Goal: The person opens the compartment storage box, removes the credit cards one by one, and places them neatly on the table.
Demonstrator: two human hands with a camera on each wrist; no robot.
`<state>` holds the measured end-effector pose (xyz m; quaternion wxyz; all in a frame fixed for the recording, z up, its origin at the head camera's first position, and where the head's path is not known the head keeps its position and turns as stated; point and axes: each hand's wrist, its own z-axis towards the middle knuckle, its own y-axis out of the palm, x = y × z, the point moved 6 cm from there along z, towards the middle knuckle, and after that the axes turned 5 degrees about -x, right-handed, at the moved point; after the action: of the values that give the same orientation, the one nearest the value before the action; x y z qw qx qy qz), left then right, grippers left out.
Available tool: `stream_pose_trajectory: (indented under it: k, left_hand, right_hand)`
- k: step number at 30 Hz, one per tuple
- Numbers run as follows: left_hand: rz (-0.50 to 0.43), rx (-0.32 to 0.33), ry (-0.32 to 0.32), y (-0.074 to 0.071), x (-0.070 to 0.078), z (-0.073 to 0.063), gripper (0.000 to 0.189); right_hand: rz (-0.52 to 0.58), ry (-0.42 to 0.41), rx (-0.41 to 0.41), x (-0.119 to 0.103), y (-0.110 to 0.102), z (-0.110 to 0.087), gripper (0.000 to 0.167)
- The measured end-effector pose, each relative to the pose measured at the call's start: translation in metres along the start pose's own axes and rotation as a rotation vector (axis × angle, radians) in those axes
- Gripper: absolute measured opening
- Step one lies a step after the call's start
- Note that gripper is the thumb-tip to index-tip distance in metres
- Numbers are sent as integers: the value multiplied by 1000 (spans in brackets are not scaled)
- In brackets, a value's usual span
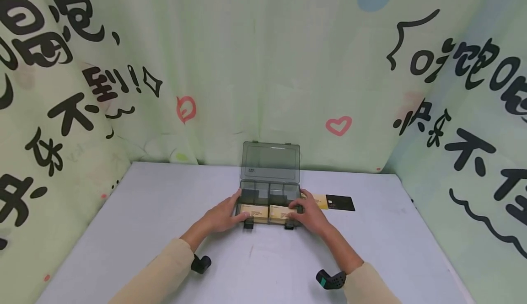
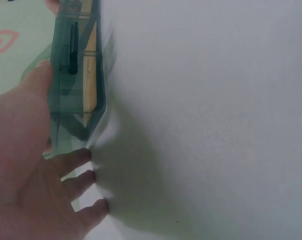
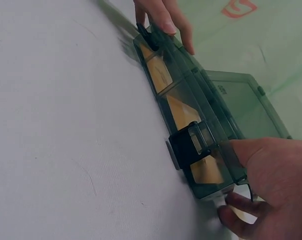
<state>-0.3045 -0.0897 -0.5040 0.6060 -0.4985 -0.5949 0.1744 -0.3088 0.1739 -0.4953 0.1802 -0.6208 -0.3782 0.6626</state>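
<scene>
A translucent grey-green storage box [image 1: 269, 197] stands on the table with its lid [image 1: 270, 161] raised at the back. Pale yellow card stacks [image 1: 254, 212] lie in its two front compartments. Along the box's left side, my left hand [image 1: 220, 213] holds it with the thumb at the front edge; its other fingers [image 2: 76, 184] spread near the tabletop. My right hand [image 1: 311, 215] grips the right wall, thumb over the rim [image 3: 231, 145] and fingers curled by the outer side. Two dark latches [image 1: 248, 224] hang down at the front.
A yellow card [image 1: 321, 201] and a black card [image 1: 340, 202] lie on the table just right of the box. The white tabletop [image 1: 173, 189] ends at a printed curtain [image 1: 259, 66] behind and on both sides. Each wrist wears a black camera [image 1: 201, 264].
</scene>
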Motion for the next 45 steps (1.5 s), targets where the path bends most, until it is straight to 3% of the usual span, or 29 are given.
stream_pose_trajectory:
  k: [16,29,34,45]
  left_hand:
    - [11,-8,-6,-1,5,0,85]
    - [28,-17,-7,0,5,1,87]
    - [26,-20,-12,1,5,2,88]
    - [9,-15,-31,1,2,-1,86]
  right_hand:
    - [105,41,-17,2,-11,-3,16]
    - [21,61,-51,7,-11,-4,11]
    - [45,74,8,9,-17,-3,9]
    - [211,124,156,6,-37,-10,22]
